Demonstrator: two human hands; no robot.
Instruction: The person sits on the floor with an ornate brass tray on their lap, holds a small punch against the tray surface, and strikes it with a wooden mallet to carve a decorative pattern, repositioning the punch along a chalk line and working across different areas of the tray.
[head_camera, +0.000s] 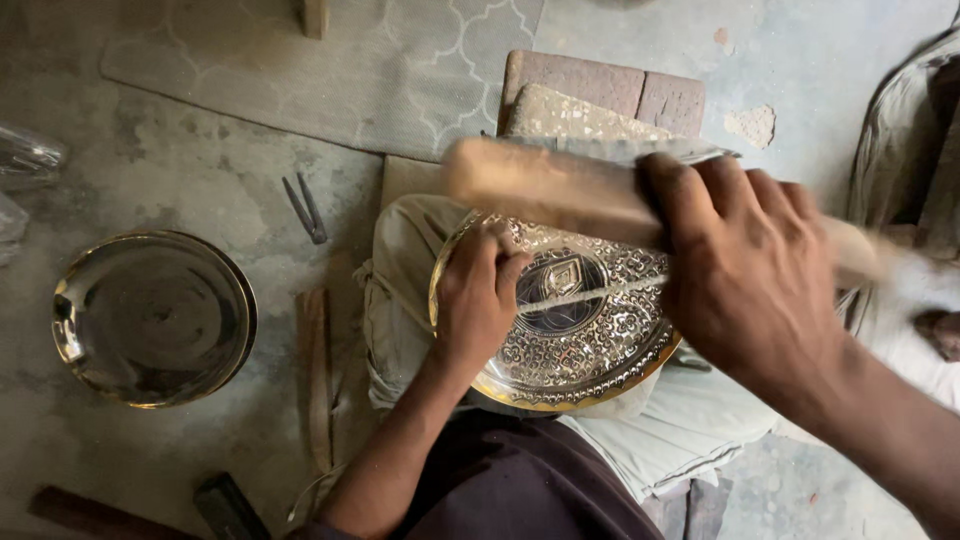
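An engraved round brass plate (590, 350) with ornate patterns rests on a pale cloth pad (400, 290) in front of me. My left hand (478, 295) presses on the plate's left side and pinches a thin metal chisel (600, 293) that lies across the plate's centre. My right hand (745, 270) is closed around a thick wooden mallet (545, 185), held above the plate's upper edge. The mallet is blurred from motion.
A plain shiny brass plate (150, 315) lies on the concrete floor at left. Small metal pliers (306, 208) lie beside a patterned mat (330, 70). Bricks (610, 85) stand behind the pad. Wooden sticks (316, 375) and dark tools (228, 508) lie near my left arm.
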